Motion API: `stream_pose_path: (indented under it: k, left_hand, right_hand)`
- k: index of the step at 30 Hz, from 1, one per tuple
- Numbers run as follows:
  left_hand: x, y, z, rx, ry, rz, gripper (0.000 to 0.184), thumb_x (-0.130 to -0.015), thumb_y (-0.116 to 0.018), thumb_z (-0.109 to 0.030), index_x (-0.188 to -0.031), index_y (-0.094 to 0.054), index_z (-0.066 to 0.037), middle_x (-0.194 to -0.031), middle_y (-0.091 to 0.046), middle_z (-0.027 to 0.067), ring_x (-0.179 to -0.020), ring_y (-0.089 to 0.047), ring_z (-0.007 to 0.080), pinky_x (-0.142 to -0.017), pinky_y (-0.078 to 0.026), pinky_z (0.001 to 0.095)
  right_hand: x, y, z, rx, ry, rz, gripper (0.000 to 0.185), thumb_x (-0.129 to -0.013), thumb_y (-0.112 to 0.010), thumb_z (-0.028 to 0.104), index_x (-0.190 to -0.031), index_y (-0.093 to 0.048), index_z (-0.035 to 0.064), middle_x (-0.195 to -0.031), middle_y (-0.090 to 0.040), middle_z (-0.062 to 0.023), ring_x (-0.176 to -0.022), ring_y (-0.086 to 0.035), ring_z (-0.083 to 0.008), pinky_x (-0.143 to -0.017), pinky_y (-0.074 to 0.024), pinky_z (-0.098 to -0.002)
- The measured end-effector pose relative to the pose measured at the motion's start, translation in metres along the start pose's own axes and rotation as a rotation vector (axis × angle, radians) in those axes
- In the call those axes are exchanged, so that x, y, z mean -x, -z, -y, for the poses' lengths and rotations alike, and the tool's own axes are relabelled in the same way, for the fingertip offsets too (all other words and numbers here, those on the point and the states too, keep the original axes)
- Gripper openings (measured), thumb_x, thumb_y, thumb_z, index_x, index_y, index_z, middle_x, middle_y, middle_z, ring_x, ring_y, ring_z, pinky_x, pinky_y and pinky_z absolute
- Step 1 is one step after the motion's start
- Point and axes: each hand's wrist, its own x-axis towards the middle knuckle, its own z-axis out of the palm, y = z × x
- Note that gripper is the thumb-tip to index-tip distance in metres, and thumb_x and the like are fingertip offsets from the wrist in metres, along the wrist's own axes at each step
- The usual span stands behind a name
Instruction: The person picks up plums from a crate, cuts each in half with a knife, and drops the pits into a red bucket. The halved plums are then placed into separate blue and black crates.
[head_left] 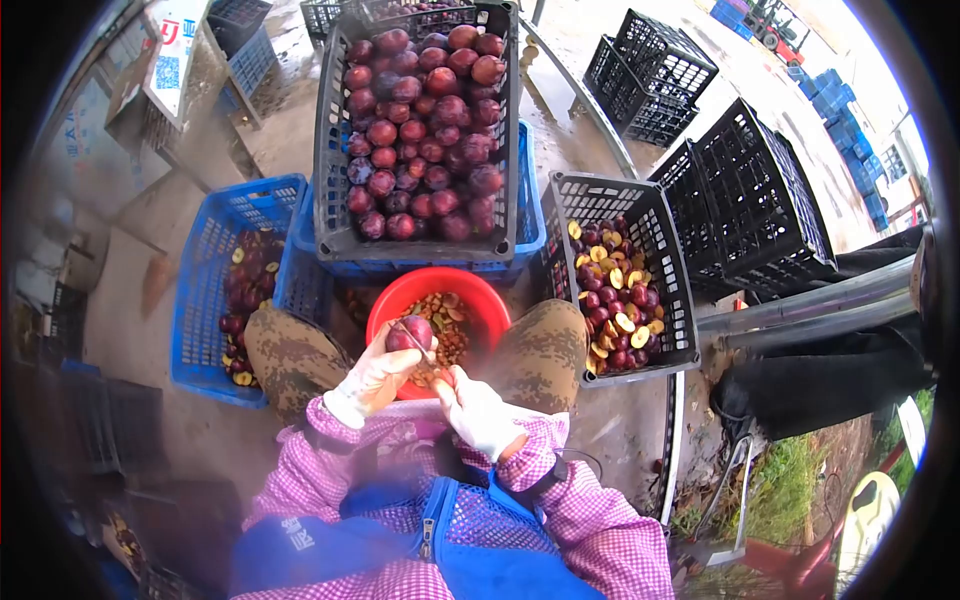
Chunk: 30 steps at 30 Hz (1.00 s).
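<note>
My left hand (378, 375), in a white glove with bare fingertips, holds a red-purple plum (409, 333) over the red bowl (492, 300). My right hand (475, 407), gloved in white, is closed on a thin tool, likely a knife (424, 350), whose tip reaches the plum. Small brownish pieces (446, 325) lie in the bowl between my knees. Behind the bowl, a black crate (324, 170) of whole plums (425, 135) rests on a blue crate (532, 200).
Cut plums fill part of a blue crate (190, 300) on the left and a black crate (685, 320) on the right. Stacked black crates (760, 200) stand farther right, beside a person's dark-clothed leg (830, 375). Metal rails run nearby.
</note>
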Motion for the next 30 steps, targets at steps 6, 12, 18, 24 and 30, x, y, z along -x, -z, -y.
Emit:
stream_pose_path:
  k: [6, 12, 18, 24, 30]
  left_hand:
    - [-0.008, -0.005, -0.004, -0.588, -0.306, -0.073, 0.055, -0.080, -0.071, -0.030, -0.121, -0.044, -0.005, -0.100, -0.059, 0.0091, -0.097, -0.058, 0.0205, -0.094, -0.043, 0.0363]
    - [-0.009, -0.009, 0.009, -0.216, -0.188, 0.000, 0.061, -0.079, -0.070, -0.042, -0.119, -0.045, -0.003, -0.095, -0.061, 0.0105, -0.091, -0.060, 0.0213, -0.090, -0.045, 0.0377]
    - [-0.013, -0.006, 0.012, -0.301, -0.344, -0.093, 0.046, -0.083, -0.064, -0.032, -0.116, -0.051, -0.003, -0.088, -0.063, 0.0108, -0.081, -0.062, 0.0185, -0.072, -0.053, 0.0286]
    - [-0.011, -0.011, 0.012, -0.274, -0.302, -0.077, 0.062, -0.083, -0.062, -0.053, -0.116, -0.050, -0.003, -0.076, -0.062, 0.0064, -0.079, -0.063, 0.0203, -0.088, -0.049, 0.0391]
    - [-0.015, -0.026, 0.015, 0.080, -0.263, -0.125, 0.060, -0.083, -0.060, -0.054, -0.112, -0.052, -0.002, -0.078, -0.063, 0.0082, -0.080, -0.062, 0.0219, -0.086, -0.049, 0.0410]
  right_hand:
    - [0.002, 0.000, 0.008, -0.168, 0.024, -0.027, 0.040, -0.094, -0.045, 0.036, -0.105, -0.053, -0.0022, -0.081, -0.062, -0.0264, -0.079, -0.061, -0.0424, -0.071, -0.0476, -0.0455]
    - [-0.005, 0.005, 0.012, -0.094, -0.014, -0.011, 0.037, -0.095, -0.045, 0.033, -0.109, -0.053, -0.0008, -0.081, -0.062, -0.0259, -0.078, -0.062, -0.0408, -0.069, -0.0475, -0.0442]
    - [-0.005, -0.011, 0.014, -0.161, 0.019, 0.003, 0.038, -0.094, -0.047, 0.029, -0.120, -0.049, 0.0009, -0.088, -0.063, -0.0254, -0.081, -0.062, -0.0404, -0.071, -0.0491, -0.0427]
    - [-0.001, -0.003, 0.021, -0.228, -0.001, -0.022, 0.036, -0.095, -0.044, 0.034, -0.107, -0.051, 0.0015, -0.083, -0.062, -0.0271, -0.079, -0.061, -0.0422, -0.070, -0.0467, -0.0482]
    - [-0.007, -0.033, 0.022, -0.101, 0.031, -0.200, 0.040, -0.094, -0.045, 0.036, -0.100, -0.052, -0.0027, -0.073, -0.061, -0.0252, -0.067, -0.061, -0.0412, -0.062, -0.0474, -0.0480]
